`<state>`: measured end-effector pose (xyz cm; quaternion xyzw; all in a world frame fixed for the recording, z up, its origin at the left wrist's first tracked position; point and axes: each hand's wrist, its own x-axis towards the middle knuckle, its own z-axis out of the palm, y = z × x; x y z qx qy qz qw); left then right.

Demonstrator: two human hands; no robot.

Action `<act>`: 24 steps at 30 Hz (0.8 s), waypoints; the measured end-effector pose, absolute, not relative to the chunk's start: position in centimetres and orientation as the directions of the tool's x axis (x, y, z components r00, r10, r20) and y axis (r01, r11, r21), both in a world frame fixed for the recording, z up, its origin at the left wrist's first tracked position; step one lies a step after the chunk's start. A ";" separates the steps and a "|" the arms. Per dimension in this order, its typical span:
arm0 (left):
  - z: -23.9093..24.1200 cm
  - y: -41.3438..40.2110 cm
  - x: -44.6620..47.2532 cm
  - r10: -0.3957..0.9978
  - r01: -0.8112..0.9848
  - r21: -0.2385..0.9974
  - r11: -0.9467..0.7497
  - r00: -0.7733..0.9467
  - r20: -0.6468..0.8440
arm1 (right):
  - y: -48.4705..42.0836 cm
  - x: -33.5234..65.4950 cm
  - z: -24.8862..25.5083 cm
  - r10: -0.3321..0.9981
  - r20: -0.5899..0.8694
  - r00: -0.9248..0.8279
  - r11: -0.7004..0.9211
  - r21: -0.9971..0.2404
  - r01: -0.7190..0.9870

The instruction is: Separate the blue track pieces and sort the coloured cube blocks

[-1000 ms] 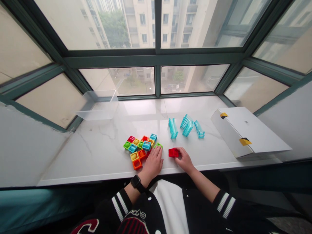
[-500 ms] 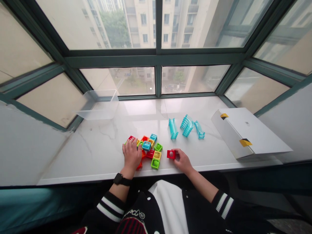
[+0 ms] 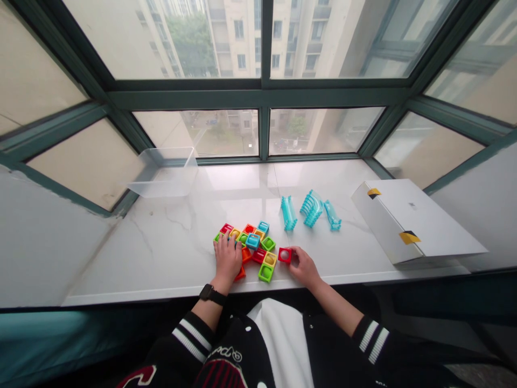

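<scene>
My left hand lies over the left side of a cluster of colourful toy blocks, fingers spread and touching them. It partly covers the blocks beneath. Among the uncovered ones are a blue block, a yellow block and a green block. Just right of the cluster, my right hand grips a single red block by its right side, between thumb and fingers. That block has a round hollow in its top and sits on or close to the white sill.
Several translucent turquoise track pieces lie behind my right hand. A clear plastic bin stands at the back left. On the right is a white box with yellow-black tabs. Windows enclose the marble-patterned sill, whose front edge is near me.
My left hand has slid right, and the block cluster has shifted right with it, nearer to the red block. My right hand keeps hold of the red block, almost unmoved.
</scene>
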<state>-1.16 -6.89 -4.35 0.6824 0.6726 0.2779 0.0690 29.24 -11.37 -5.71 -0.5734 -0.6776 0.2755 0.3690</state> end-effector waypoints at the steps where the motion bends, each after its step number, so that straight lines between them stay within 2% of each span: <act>1: -4.4 -6.9 -0.9 0.954 0.879 0.468 -0.092 -0.057 0.295 | -11.4 29.2 -5.8 0.980 0.183 -0.071 0.191 -0.799 0.570; 8: -4.6 -6.8 -0.4 0.952 0.882 0.463 -0.091 -0.059 0.299 | -11.4 29.3 -5.6 0.984 0.168 -0.067 0.178 -0.841 0.511; 13: -2.6 -7.6 -0.3 0.948 0.866 0.486 -0.115 -0.050 0.314 | -11.4 29.6 -5.5 0.992 0.127 -0.010 0.116 -0.862 0.494; 15: -1.1 -8.4 0.5 0.924 0.835 0.500 -0.228 0.023 0.382 | -11.3 29.7 -5.6 0.994 0.112 0.014 0.091 -0.872 0.481; 19: 1.6 -10.6 3.2 0.842 0.651 0.543 -0.530 0.329 0.427 | -11.1 29.8 -5.8 0.996 0.076 0.049 0.054 -0.936 0.347; 22: 2.3 -11.6 5.2 0.827 0.533 0.633 -0.561 0.394 0.401 | -11.1 29.6 -5.1 0.995 0.073 0.073 0.056 -0.973 0.222; 24: 2.1 -11.7 6.0 0.841 0.494 0.687 -0.533 0.395 0.369 | -11.2 29.5 -4.0 0.994 0.099 0.052 0.086 -0.976 0.201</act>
